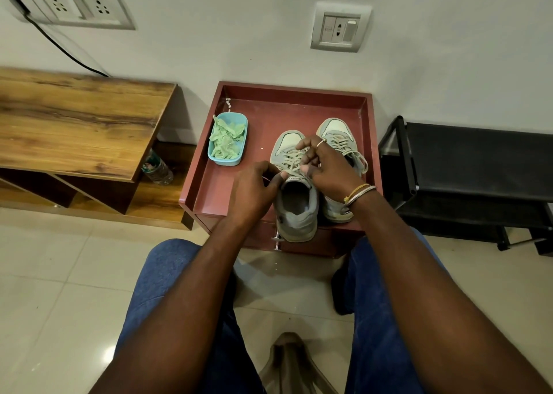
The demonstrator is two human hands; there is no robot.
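Tile floor point(59, 274), pale wall point(239, 49) behind.

Wooden unit point(74, 118) at L, against wall, open shelves below. Black rack point(478, 169) at R. Between them: red counter point(299, 106) w/ raised rim on three sides, drawer front below.

Person seated facing counter, knees in blue jeans point(167, 289), both forearms reaching fwd.

Task item = grey shoe A point(296, 211). It sits on counter, R-of-centre, toe to wall, heel overhanging front edge. Grey shoe B point(336, 131) is just beside it on R and touching it, toe further back, partly hidden by R wrist.

Blue box point(239, 142) on counter's L side, apart from the shoes, full of crumpled green cloth point(226, 140).

Left hand point(254, 190): clenched. Thumb + fingertips pinch a thin strand of shoe A's laces point(291, 161) at L edge of tongue.
Right hand point(326, 166): fingers curled, grasping same laces higher up the eyelet rows. Thumb presses by tongue top.

Plastic bottle point(158, 169) lies in the gap betw. wooden unit and counter, low down.

Wall fittings: wide socket plate point(74, 6) upper L w/ black cable point(59, 46) running down behind wooden unit. Smaller socket plate point(339, 28) above counter.

R wrist: bangles point(360, 191). R finger: ring point(321, 143).

Few small pale bits point(228, 102) in counter's back-L corner, too small to ID.
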